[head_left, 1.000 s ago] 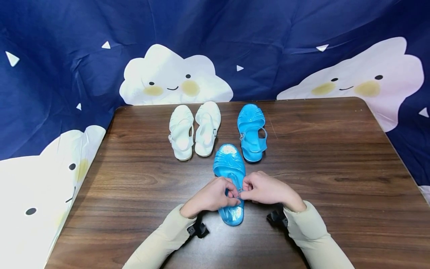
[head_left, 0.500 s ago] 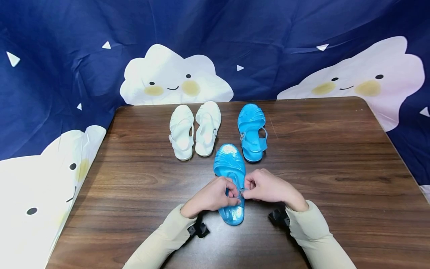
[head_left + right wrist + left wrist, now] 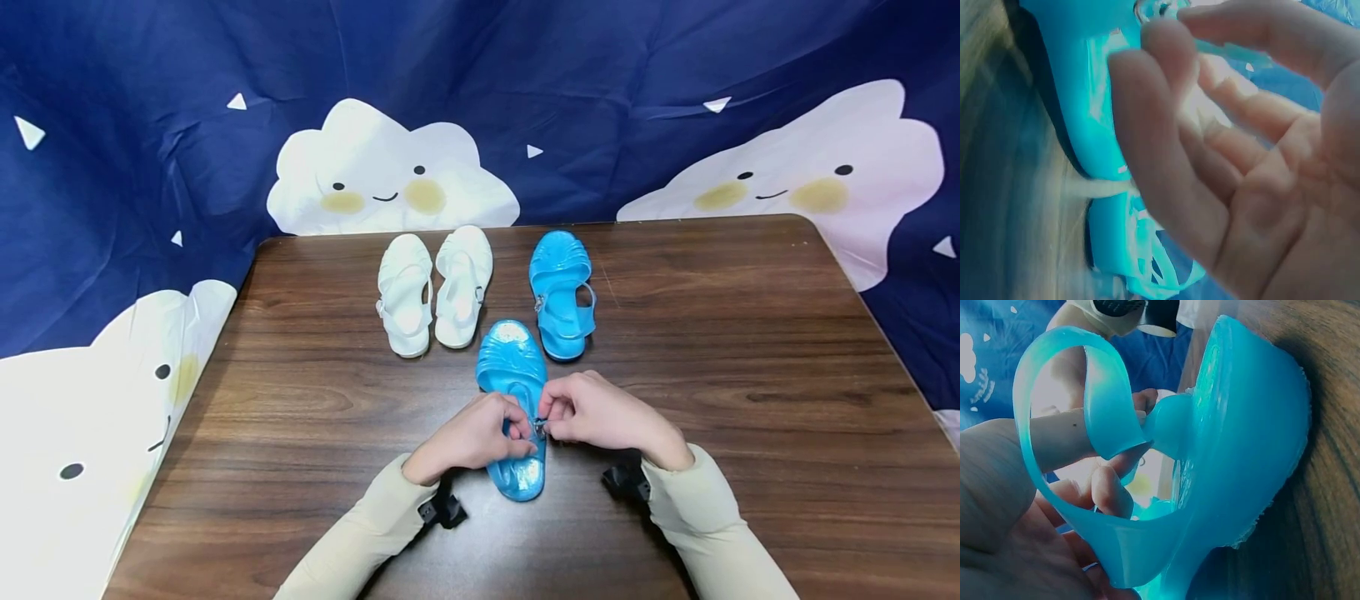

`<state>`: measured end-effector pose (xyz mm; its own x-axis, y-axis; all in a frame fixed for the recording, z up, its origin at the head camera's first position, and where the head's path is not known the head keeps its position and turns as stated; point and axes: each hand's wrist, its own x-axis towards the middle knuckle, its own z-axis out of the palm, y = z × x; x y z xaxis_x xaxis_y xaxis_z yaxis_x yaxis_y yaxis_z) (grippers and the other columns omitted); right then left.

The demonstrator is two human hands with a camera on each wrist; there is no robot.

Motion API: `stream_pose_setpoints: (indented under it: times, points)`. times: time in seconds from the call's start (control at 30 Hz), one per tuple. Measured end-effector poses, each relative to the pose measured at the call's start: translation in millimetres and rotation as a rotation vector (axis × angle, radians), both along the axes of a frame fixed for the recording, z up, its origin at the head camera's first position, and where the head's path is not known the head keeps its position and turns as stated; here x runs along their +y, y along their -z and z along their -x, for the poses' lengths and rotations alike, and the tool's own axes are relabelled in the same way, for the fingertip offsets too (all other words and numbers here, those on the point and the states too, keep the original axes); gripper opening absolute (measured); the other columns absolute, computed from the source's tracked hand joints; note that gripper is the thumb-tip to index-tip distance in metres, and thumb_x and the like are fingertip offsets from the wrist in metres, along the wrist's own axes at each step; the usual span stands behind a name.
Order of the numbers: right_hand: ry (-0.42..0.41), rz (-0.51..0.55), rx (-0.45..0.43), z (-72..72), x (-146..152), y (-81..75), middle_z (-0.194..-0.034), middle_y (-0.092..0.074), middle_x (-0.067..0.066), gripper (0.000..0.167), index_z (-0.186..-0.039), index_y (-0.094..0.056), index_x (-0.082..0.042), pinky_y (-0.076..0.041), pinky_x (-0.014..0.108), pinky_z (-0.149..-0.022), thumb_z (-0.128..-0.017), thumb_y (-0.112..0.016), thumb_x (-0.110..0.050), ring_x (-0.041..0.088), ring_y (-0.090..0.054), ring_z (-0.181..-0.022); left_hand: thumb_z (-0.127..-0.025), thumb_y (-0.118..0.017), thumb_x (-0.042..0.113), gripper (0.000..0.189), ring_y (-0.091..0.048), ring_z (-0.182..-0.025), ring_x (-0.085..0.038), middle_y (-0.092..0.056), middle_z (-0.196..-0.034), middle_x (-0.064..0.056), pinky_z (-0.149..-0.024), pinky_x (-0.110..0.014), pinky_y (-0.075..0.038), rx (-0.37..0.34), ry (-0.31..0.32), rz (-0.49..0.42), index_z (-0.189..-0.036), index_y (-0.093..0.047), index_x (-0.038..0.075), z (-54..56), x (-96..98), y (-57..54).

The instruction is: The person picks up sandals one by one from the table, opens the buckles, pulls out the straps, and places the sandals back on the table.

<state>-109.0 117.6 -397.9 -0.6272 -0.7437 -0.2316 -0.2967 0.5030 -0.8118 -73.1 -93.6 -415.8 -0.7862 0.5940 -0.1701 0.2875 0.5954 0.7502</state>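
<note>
Head view: a blue cloud-print backdrop [image 3: 570, 67] rises behind the brown tabletop [image 3: 750, 375]. Towards its far edge stand two white sandals [image 3: 405, 296] and, to their right, the far blue sandal [image 3: 562, 304]. The near blue sandal [image 3: 512, 367] lies between my hands, sole down, toe just beside the other's heel.

My left hand [image 3: 480, 429] holds its strap [image 3: 1107, 394], one digit run through the loop; the fingertips are partly hidden, so I cannot tell how firmly they press. My right hand [image 3: 603, 417] pinches the strap's end between thumb and finger, beside the buckle [image 3: 539, 428], the smallest thing here.

I judge the strap smooth and springy: if my right pinch loosens, the end could flick back from the buckle. Pulling harder with one hand than the other could swivel the sandal, since I see nothing pinning its sole, and its toe might then nudge the far one. My own fingers crowd the buckle, so I could misjudge its position.
</note>
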Motion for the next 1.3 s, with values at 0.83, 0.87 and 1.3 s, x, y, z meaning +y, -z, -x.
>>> stream_pose_setpoints:
  times: [0.83,0.87,1.3]
  points:
    - [-0.061,0.100,0.069,-0.4,-0.6,0.8,-0.088,-0.062,-0.007,0.005,-0.082,-0.071,-0.018,-0.053,0.023,-0.068,-0.085,-0.074,-0.015,0.005,-0.057,-0.074,-0.075,-0.083,0.026,0.028,-0.049,-0.063,-0.002,-0.059,-0.072,0.008,-0.056,-0.017,-0.040,-0.074,-0.084,0.006,-0.080,-0.058,0.014,1.7,-4.1,0.7]
    - [-0.059,0.099,0.066,-0.4,-0.8,0.9,-0.088,-0.062,-0.007,0.006,-0.082,-0.070,-0.018,-0.053,0.023,-0.068,-0.085,-0.074,-0.014,0.005,-0.057,-0.074,-0.075,-0.084,0.026,0.030,-0.050,-0.064,-0.002,-0.060,-0.073,0.008,-0.057,-0.017,-0.040,-0.077,-0.089,0.004,-0.082,-0.057,0.013,1.6,-4.0,0.3]
    - [-0.047,0.103,0.106,-2.4,-3.9,1.1,-0.081,-0.056,-0.007,0.013,-0.078,-0.067,-0.020,-0.049,0.022,-0.064,-0.082,-0.075,-0.011,0.005,-0.053,-0.070,-0.077,-0.082,0.020,0.043,-0.062,-0.096,-0.012,-0.069,-0.096,0.004,-0.084,-0.019,-0.046,-0.094,-0.094,-0.047,-0.112,-0.058,0.011,1.6,-0.7,-0.7]
